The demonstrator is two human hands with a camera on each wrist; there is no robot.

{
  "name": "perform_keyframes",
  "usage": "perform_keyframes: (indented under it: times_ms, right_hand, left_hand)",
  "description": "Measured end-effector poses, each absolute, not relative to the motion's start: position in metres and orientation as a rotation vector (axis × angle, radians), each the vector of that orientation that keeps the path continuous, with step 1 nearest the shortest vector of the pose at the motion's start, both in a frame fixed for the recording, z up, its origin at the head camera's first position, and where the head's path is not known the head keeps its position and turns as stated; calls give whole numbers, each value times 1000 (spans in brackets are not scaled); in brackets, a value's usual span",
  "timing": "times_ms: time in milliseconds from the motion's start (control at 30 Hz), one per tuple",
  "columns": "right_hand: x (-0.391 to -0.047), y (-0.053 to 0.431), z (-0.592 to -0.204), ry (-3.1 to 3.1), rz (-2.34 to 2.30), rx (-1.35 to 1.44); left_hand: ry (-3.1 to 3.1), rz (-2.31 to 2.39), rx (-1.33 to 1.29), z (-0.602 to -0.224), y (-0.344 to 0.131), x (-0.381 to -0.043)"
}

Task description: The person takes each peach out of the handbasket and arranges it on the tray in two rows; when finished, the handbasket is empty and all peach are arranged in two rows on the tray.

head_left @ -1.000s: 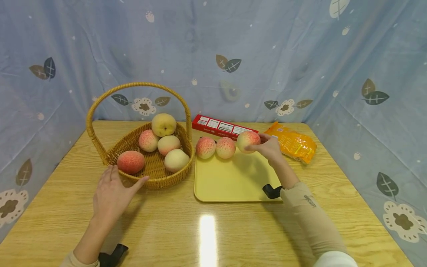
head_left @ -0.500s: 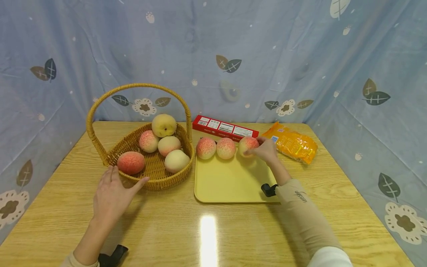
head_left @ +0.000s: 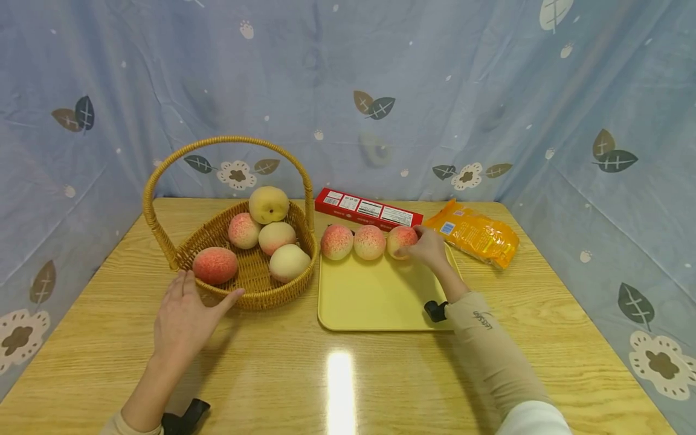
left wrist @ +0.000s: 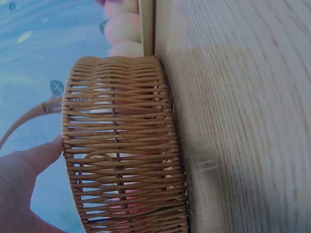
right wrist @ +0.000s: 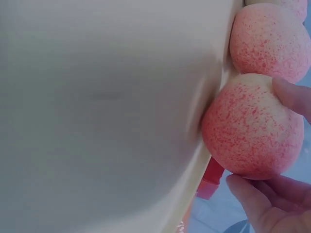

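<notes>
My right hand (head_left: 432, 249) holds a pink-and-cream peach (head_left: 399, 243) at the back of the yellow tray (head_left: 380, 296). In the right wrist view, the thumb lies on one side of this peach (right wrist: 252, 128) and the fingertips touch its other side. Beside it on the tray sit two more peaches, a middle one (head_left: 369, 243) and a left one (head_left: 336, 242). My left hand (head_left: 182, 317) rests at the front rim of a wicker basket (head_left: 272, 297), its thumb spread away from the fingers. A fingertip touches the basket's rim in the left wrist view.
Inside the basket lie several fruits, including a red peach (head_left: 215, 266) and a yellow peach (head_left: 269, 205). Its tall handle (head_left: 228, 139) arches above them. Behind the tray is a red box (head_left: 370, 209); an orange packet (head_left: 475, 232) lies to the right. A blue curtain (head_left: 348, 90) hangs behind.
My right hand has lowered the peach onto the back of the tray, moving slightly left until it sits in line with the other two. The left hand has stayed at the basket.
</notes>
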State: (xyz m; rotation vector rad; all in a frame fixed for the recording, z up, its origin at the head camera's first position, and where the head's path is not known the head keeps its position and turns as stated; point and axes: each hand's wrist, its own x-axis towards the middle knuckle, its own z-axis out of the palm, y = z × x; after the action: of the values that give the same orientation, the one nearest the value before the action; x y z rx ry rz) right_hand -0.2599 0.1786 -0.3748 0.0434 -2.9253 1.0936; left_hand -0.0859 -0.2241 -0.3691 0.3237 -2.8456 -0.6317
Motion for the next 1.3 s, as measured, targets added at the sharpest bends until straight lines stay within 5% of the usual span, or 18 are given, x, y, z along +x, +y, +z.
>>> perform_keyframes:
  times_ms: [967, 1300]
  right_hand:
    - [-260, 175, -377, -2987, 810, 287]
    - [-234, 120, -338, -2605, 845, 775]
  left_hand:
    - [-2850, -632, 314, -369, -224, -86]
    - [-2857, -613, 317, -369, -224, -85]
